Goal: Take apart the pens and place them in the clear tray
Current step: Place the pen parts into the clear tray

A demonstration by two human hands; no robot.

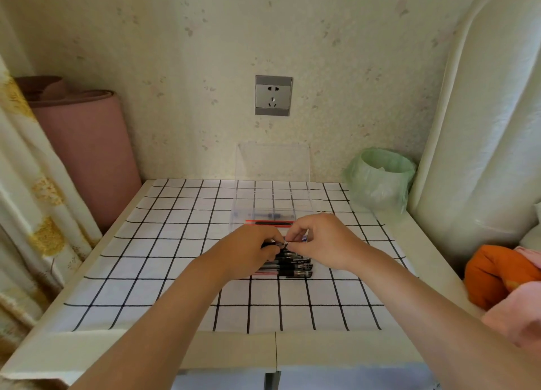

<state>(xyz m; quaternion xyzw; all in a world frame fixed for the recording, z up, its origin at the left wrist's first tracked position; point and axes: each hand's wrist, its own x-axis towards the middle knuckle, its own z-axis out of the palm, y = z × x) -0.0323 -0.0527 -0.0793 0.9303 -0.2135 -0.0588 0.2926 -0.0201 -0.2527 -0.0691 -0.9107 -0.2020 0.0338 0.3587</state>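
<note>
I look down at a white table (234, 351) with a black and white checked cloth (175, 243) on it. Both of the person's arms reach out over the cloth, and the two hands meet in the middle.

The left hand (248, 250) has its fingers curled round one end of a dark pen (282, 244). The right hand (322, 240) pinches the other end of that pen with its thumb and fingertips. The fingers of both hands are tight on the pen and the hands almost touch. The pen is held a bit above the cloth, lying sideways. I cannot tell if it is still in one piece, because the fingers hide most of it.

Just under the hands, on the side near me, is a pile of pens (295, 268). They lie side by side on the cloth, and most are black with clear bodies.

The clear tray (310, 202) sits on the cloth just behind the hands, toward the wall. Its clear lid (273, 161) stands up against the wall. Inside the tray, at the edge near the hands, lie a red refill (269, 221) and a dark refill (273, 223), close together. A clear pen body (269, 215) lies just behind them.

A grey wall socket (273, 95) is on the wall above the tray. A bin with a green bag (380, 178) stands at the far right corner of the table. A pink roll (87, 155) leans at the left, and an orange cloth (494, 272) lies off to the right.
</note>
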